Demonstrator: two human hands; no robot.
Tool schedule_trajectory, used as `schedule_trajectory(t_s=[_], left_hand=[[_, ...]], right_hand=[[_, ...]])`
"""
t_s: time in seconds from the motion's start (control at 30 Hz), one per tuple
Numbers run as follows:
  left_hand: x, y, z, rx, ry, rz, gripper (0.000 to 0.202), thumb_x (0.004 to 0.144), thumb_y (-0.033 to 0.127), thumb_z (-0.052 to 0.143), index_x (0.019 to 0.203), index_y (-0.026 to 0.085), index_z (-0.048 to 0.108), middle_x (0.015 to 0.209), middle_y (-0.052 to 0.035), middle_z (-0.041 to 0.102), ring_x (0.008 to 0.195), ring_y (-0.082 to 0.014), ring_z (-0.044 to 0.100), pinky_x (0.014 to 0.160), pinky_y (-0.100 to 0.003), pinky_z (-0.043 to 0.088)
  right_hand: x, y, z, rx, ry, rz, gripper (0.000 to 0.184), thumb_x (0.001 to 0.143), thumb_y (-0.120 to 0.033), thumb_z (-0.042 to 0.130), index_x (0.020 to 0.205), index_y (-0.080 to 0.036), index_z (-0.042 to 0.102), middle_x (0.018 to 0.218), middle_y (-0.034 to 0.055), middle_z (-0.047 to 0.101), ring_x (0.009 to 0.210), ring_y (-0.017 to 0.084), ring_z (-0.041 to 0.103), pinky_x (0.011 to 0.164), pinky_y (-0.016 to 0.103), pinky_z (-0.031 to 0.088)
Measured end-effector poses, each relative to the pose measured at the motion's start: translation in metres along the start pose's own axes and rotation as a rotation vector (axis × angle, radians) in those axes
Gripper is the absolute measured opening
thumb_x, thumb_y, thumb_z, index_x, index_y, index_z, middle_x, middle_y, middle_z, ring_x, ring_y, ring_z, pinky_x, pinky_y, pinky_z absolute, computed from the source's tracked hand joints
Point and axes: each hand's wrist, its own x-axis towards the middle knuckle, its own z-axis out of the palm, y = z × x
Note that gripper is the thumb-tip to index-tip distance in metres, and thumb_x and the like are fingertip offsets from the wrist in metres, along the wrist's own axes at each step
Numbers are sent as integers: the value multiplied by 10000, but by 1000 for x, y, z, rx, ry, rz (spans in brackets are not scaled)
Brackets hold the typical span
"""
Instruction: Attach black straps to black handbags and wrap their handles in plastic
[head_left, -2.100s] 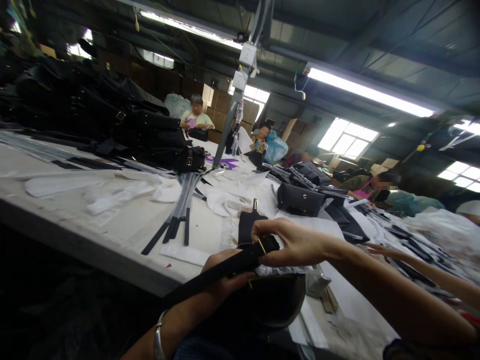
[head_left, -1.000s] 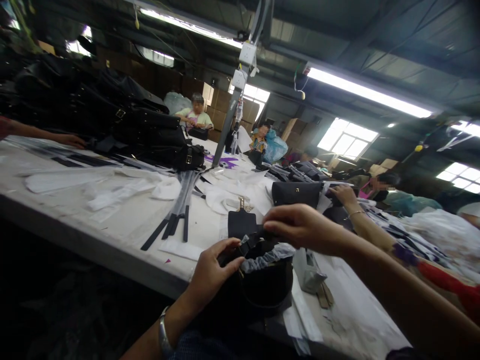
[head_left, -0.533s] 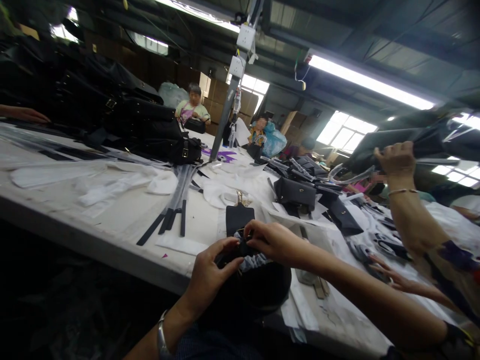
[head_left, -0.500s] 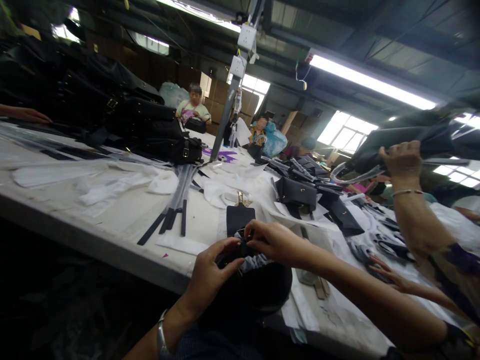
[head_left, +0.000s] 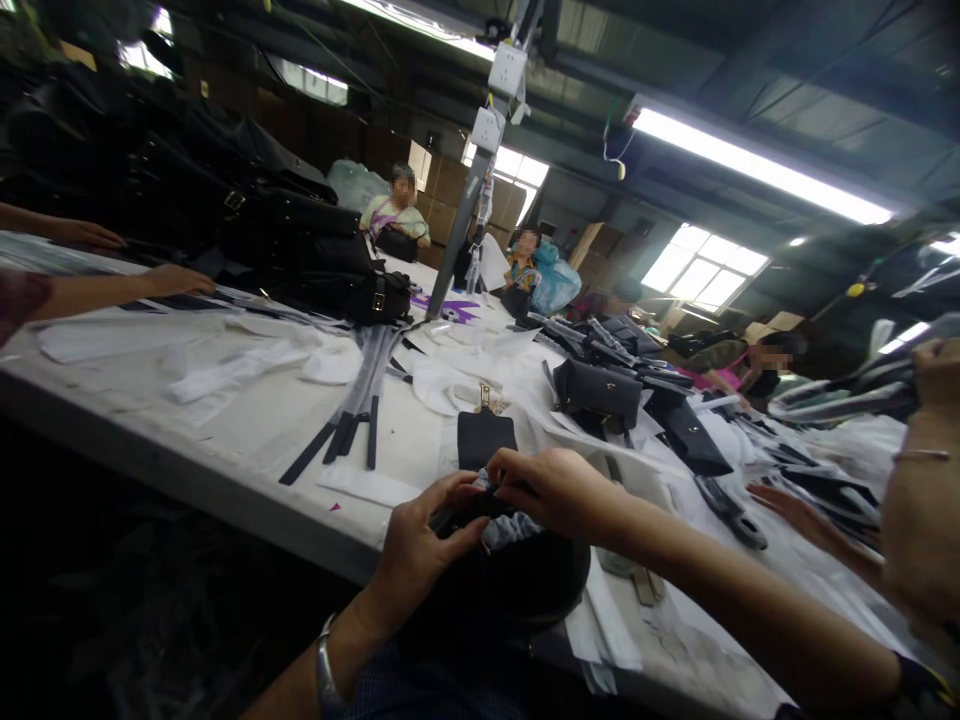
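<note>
A dark, rounded black bag (head_left: 525, 580) is held at the table's front edge, its lower part lost in shadow. Crinkled grey-blue wrapping (head_left: 514, 528) shows along its top. My left hand (head_left: 424, 530) grips the near left side of that top, thumb and fingers closing toward each other. From the right, my right hand (head_left: 551, 488) pinches a small dark part at the bag's top; its fingertips hide the detail. Just beyond lies a black leather piece (head_left: 486, 442) with a gold clasp (head_left: 485, 396).
Black bags are piled at the left (head_left: 300, 240). Black strips (head_left: 341, 440) and white sheets lie on the table (head_left: 247, 440). More black bags (head_left: 596, 390) stand to the right. A post (head_left: 457, 230) with sockets rises mid-table. Co-workers' arms (head_left: 161, 283) reach in from both sides.
My hands keep nearly the same hold on the bag. A co-worker's raised arm at right has moved down and outward with black material. Another arm has come in at left.
</note>
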Motion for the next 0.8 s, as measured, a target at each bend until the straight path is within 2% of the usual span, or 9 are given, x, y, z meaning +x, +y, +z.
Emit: schedule_trajectory(t_s=[0.2,0.3,0.47,0.57,0.63,0.73,0.8], left_hand=[[-5,1,1,-66,-73,-15,418,769,273,782,1175,244,688,1121,-12,754,1024,-201,707,941,-299,556],[-8,4,2,-66,-70,-36,385,764,268,784,1141,244,709,1112,-11,758,1017,-210,711,942,-308,559],[-9,6,10,-83,-13,-45,363,791,266,753,1149,239,701,1121,-21,753,1025,-217,707,933,-315,563],[-9,3,11,-58,36,-51,327,816,293,727,1136,236,697,1122,-28,751,1038,-220,702,933,-321,563],[-8,1,8,-7,33,-33,342,812,300,732,1148,257,686,1132,-17,746,1050,-214,697,942,-319,558],[-5,-1,1,97,-1,28,339,783,270,752,1116,287,690,1089,6,754,1006,-205,711,896,-298,576],[-4,0,-1,144,16,60,295,772,249,749,1062,284,706,1032,11,765,957,-203,724,849,-285,590]], right_hand=[[3,-5,-16,114,-154,-93,163,928,-205,557,1084,-227,598,814,-6,739,704,143,658,620,232,367],[6,-10,-21,79,-151,-109,151,920,-205,564,1065,-219,605,789,0,723,661,137,631,596,233,350],[14,-12,-6,33,-123,-90,113,916,-239,566,1020,-206,599,769,14,712,665,149,630,576,233,333],[15,-8,7,87,-66,-42,80,918,-218,551,990,-213,585,819,9,725,731,155,657,607,226,355],[13,-5,10,84,-42,16,116,919,-233,564,1035,-223,572,832,9,730,757,170,666,618,233,360],[7,-1,3,30,-73,83,281,895,-321,628,1151,-236,550,818,22,726,758,204,669,613,249,358],[4,1,-6,30,-99,100,301,896,-314,628,1179,-242,553,802,22,721,750,205,668,620,252,367]])
